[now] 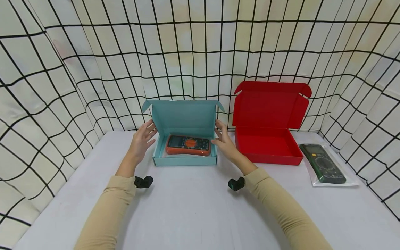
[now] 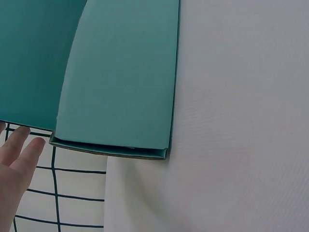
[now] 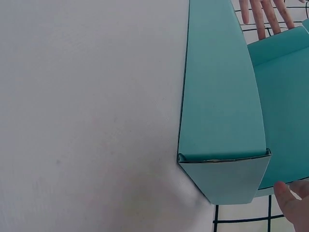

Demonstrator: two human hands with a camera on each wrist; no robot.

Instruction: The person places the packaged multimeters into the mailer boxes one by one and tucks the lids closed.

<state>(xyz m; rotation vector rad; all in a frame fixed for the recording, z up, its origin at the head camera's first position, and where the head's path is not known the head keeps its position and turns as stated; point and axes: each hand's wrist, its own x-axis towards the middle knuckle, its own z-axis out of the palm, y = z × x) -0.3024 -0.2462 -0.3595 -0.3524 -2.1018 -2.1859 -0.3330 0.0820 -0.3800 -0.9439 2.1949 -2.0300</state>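
A teal cardboard box (image 1: 185,161) stands in the middle of the table with its lid raised. Inside it lies an orange-and-black multimeter (image 1: 187,146), face up, in what looks like clear wrapping. My left hand (image 1: 141,140) is at the left side of the lid, its fingers extended near the lid's edge. On the opposite side, my right hand (image 1: 225,142) has its fingers loosely bent at the box's right edge. In the left wrist view the box front (image 2: 118,82) hides the multimeter. The right wrist view shows fingertips of my right hand (image 3: 295,205) by the lid edge.
To the right stands a red box (image 1: 268,156) with its lid up and nothing inside. Beside it a green-and-black multimeter (image 1: 323,163) lies in a clear bag. A black grid (image 1: 193,52) over white cloth encloses the white table (image 1: 193,208).
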